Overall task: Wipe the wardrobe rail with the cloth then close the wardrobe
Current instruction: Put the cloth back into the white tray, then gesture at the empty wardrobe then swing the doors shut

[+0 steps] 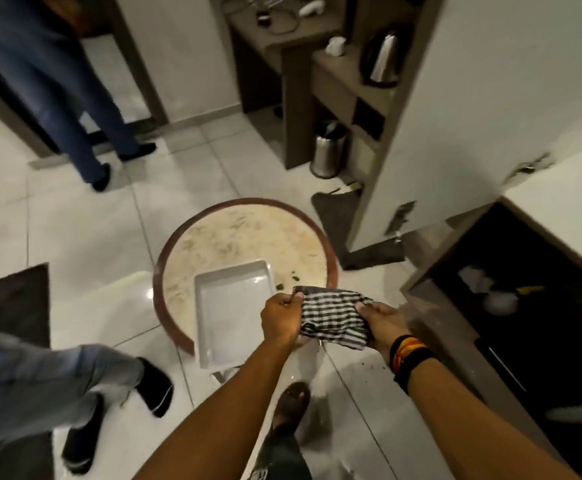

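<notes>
We are holding the striped cloth [333, 317] stretched between both hands, above the near right edge of the round table [244, 233]. Our left hand [281, 322] is closing its fingers on the cloth's left end; our right hand [383, 323] is pinching the right end, with dark and orange bands sitting on that wrist. The cloth is hanging slack between the two grips, just beside the white rectangular tray [230, 306]. The tray is lying at the table's near edge, with its near end overhanging the rim.

The white wardrobe door [456, 116] is standing open at the right, and the dark wardrobe interior [525, 306] is showing below it at the right edge of the view. We cannot make out the rail in this view.

A steel kettle [383, 60] is sitting on a wooden shelf unit [334, 84] at the top, with a metal bin [327, 150] on the floor below it. Two other people's legs are showing at the left.
</notes>
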A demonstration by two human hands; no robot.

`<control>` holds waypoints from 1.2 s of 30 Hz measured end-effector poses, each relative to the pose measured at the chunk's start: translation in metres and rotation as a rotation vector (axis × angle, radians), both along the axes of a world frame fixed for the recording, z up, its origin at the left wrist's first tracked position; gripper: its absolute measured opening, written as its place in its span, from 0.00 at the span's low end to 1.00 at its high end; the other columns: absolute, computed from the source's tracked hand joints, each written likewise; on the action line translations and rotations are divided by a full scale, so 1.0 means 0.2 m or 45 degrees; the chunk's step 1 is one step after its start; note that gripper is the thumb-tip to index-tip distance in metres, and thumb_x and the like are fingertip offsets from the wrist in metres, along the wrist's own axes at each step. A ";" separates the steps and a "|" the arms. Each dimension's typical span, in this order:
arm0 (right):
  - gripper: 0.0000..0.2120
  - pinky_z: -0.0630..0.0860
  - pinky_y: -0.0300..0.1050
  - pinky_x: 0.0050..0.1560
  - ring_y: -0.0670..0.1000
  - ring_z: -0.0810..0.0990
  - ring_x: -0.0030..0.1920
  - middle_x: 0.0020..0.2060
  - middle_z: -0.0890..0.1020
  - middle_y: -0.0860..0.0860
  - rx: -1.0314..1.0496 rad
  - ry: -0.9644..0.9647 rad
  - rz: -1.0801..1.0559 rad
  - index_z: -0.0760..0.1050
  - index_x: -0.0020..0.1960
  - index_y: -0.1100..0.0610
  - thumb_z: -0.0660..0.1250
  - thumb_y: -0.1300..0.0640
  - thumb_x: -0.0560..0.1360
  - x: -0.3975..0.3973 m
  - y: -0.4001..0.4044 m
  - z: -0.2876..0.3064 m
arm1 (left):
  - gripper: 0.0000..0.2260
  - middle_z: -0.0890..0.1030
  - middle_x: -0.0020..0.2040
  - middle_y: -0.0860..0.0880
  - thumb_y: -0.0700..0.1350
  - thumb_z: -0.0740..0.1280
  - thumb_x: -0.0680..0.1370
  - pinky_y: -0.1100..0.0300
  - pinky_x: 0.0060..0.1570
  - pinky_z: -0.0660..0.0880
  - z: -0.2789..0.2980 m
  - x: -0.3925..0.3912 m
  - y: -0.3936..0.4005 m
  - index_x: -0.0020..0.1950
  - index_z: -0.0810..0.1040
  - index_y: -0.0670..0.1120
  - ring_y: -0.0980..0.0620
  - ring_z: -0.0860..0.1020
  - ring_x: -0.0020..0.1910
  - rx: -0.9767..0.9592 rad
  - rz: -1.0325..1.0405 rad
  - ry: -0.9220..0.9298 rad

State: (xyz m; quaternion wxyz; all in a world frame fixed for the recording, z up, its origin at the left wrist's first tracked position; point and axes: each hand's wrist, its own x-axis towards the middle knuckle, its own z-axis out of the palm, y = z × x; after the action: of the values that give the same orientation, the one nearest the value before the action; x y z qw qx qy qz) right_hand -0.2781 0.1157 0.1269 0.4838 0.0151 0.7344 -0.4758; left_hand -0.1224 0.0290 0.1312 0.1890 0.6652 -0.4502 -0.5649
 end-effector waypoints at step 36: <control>0.34 0.47 0.67 0.78 0.59 0.41 0.81 0.81 0.43 0.59 -0.411 2.328 0.967 0.44 0.81 0.61 0.54 0.60 0.79 0.51 -1.08 0.65 | 0.29 0.43 0.83 0.40 0.50 0.51 0.85 0.41 0.80 0.50 0.60 0.34 -0.94 0.83 0.46 0.41 0.41 0.44 0.83 -1.793 -0.610 -1.026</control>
State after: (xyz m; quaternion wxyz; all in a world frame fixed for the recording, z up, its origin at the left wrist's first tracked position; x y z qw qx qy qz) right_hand -0.1754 -0.1009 0.2576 -0.1503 -0.6575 0.7070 -0.2129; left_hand -0.0551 -0.1589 0.2513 0.2594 0.4292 -0.8590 0.1032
